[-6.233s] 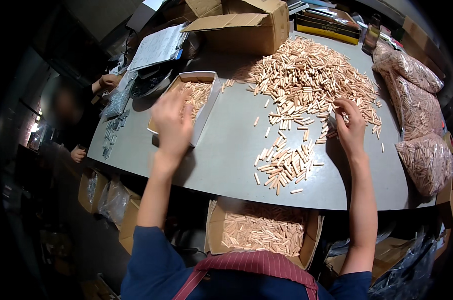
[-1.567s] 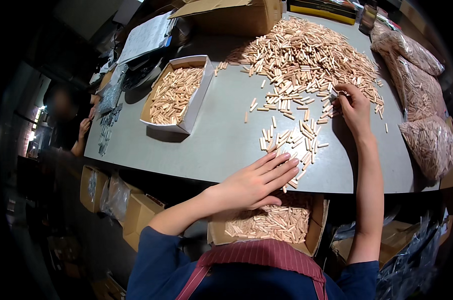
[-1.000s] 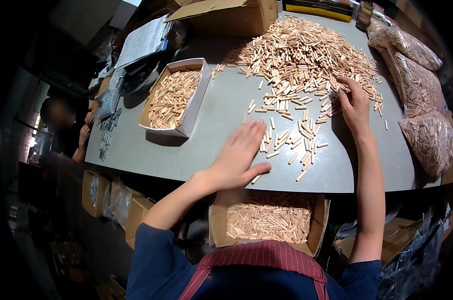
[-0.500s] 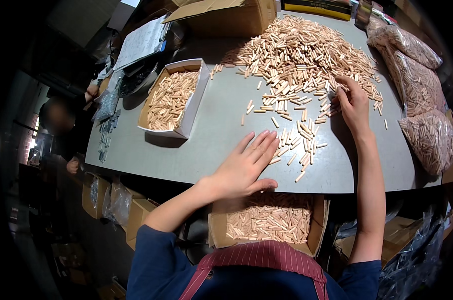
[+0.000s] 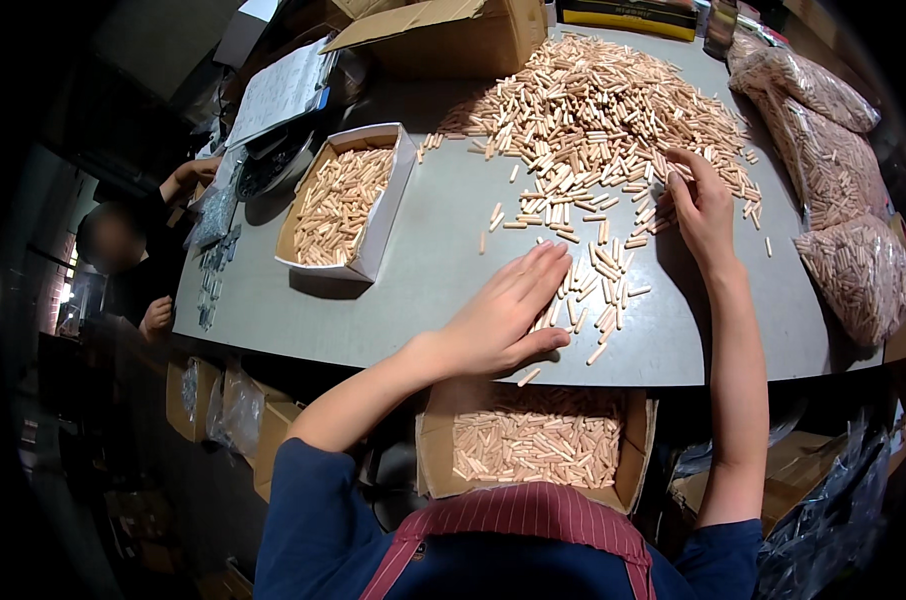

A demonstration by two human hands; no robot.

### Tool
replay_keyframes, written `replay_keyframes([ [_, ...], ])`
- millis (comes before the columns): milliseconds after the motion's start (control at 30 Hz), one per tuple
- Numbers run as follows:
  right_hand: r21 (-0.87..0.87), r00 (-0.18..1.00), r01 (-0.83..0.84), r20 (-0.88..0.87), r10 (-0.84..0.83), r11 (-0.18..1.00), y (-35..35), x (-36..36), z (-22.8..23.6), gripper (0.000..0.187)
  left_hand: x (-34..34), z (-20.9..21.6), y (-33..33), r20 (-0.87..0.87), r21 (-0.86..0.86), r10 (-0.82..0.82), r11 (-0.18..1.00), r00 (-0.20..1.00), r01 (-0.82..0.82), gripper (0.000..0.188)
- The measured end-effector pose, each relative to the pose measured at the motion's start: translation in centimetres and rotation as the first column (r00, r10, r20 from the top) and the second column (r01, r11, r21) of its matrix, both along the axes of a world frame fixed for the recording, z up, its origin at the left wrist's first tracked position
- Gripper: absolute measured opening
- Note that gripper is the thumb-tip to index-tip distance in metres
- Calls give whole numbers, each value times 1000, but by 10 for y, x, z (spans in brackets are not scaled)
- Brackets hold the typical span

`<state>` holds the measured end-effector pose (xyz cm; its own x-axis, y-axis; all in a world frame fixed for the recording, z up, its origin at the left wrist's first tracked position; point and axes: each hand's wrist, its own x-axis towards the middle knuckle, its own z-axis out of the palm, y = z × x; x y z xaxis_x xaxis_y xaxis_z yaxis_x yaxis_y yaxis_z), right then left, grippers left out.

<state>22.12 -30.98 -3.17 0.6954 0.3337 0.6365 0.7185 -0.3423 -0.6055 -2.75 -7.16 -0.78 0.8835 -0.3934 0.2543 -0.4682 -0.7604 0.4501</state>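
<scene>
Wooden dowels (image 5: 613, 100) lie in a big heap on the grey table, and looser ones (image 5: 605, 270) trail toward its front edge. My left hand (image 5: 508, 300) rests low over the table with its fingers stretched out together, its fingertip side against the left of the loose dowels. One dowel (image 5: 529, 377) lies at the table edge beneath that hand. At the heap's right front, my right hand (image 5: 708, 210) has curved fingers, with thumb and index apart; I see nothing held in it. Below the edge, a cardboard box (image 5: 435, 455) contains many more dowels.
A white open box (image 5: 383, 215) full of dowels stands left of centre. Bulging clear bags (image 5: 853, 280) of dowels line the right edge. An open carton (image 5: 443, 45) stands at the back. At far left, another person (image 5: 138, 250) reaches toward the table beside a clipboard (image 5: 278, 95).
My left hand has slid a little right and forward against the loose dowels. A dowel now lies at the front edge beneath it. My right hand has hardly moved.
</scene>
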Motion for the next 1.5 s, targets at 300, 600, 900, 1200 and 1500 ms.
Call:
replay_keyframes([
  [300, 51, 992, -11, -127, 17, 999, 4, -11, 12, 28, 21, 2, -14, 14, 223, -209, 954, 978, 200, 90],
  [600, 65, 986, -57, -155, 66, 996, 3, -9, 8, 22, -7, -1, -10, -7, 264, -216, 941, 976, 210, 94],
  [900, 53, 993, -66, -91, 71, 996, 2, -3, 0, 22, -59, 4, 15, -385, -589, -451, 792, 805, 162, 63],
  [1200, 47, 997, -1, -78, 5, 999, 2, -4, 4, 27, 2, 1, -12, -160, -212, -79, 976, 984, 44, 61],
  [1500, 72, 990, 21, -140, -11, 997, 3, -5, 6, 30, 72, -11, -45, -11, 134, -150, 980, 989, 150, 69],
])
